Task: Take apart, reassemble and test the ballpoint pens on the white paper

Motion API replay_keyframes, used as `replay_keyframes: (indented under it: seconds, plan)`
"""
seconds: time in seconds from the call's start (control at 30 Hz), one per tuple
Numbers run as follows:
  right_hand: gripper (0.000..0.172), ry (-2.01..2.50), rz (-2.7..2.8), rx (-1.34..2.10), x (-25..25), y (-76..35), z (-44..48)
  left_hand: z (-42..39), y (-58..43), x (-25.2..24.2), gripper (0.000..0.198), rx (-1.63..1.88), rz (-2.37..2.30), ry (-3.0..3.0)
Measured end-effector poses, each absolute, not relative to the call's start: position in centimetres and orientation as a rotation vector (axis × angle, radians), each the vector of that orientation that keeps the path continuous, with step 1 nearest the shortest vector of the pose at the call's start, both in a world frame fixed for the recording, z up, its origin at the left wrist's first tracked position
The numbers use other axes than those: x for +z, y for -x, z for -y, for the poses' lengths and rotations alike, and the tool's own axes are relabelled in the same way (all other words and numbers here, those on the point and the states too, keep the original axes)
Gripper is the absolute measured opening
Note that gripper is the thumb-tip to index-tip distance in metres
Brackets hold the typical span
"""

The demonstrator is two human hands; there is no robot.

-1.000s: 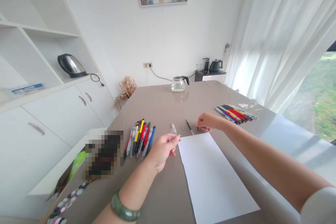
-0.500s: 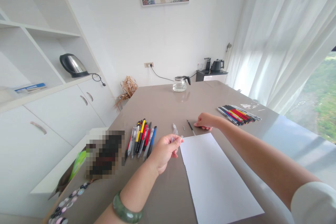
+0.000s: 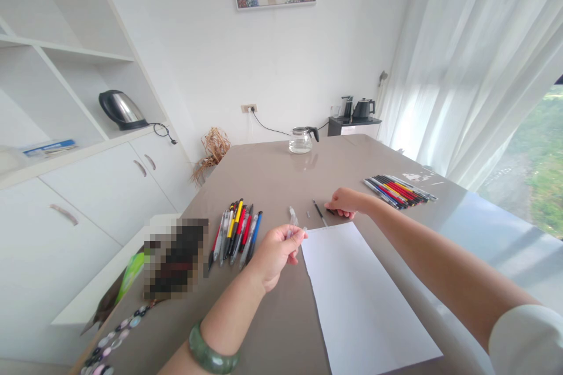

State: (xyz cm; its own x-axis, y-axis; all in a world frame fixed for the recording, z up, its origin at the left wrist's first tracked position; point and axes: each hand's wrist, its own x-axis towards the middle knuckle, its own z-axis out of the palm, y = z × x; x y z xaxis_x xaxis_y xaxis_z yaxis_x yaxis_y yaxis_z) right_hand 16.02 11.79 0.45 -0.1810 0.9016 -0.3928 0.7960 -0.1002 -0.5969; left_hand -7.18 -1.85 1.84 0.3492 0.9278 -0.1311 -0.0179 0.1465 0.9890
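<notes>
My left hand is closed in a pinch around a clear plastic pen part, just off the top left corner of a white sheet of paper. Another clear pen piece shows just beyond these fingers; I cannot tell whether it is joined to the held part. My right hand rests low at the tabletop past the paper, fingers curled over a small black piece, mostly hidden. Between the hands lie a pen refill with a dark tip and a tiny spring-like piece.
Several mixed pens lie left of my left hand. A row of pens lies at the right, beside white scraps. A glass pot stands at the back. Beads and a blurred dark item occupy the left edge.
My right hand stays nearly in place, and a little more of the black piece shows by its fingers. The left hand keeps its pinch on the clear pen part.
</notes>
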Motion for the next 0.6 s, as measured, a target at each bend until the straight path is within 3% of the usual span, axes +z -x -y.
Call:
replay_keyframes:
  seconds: [0.33,0.47,0.6]
  plan:
    - [0.031,1.72,1.88,0.797,3.6,-14.1,-6.2,2.0,7.1,2.2,0.031,0.879,-0.978,-1.192]
    - [0.03,1.245,1.854,1.108,3.9,-12.5,-1.1,2.3,6.7,2.5,0.03,0.883,-0.956,-1.191]
    - [0.028,1.074,1.738,1.265,3.1,-11.3,0.9,2.5,6.3,2.6,0.028,0.874,-0.929,-1.182]
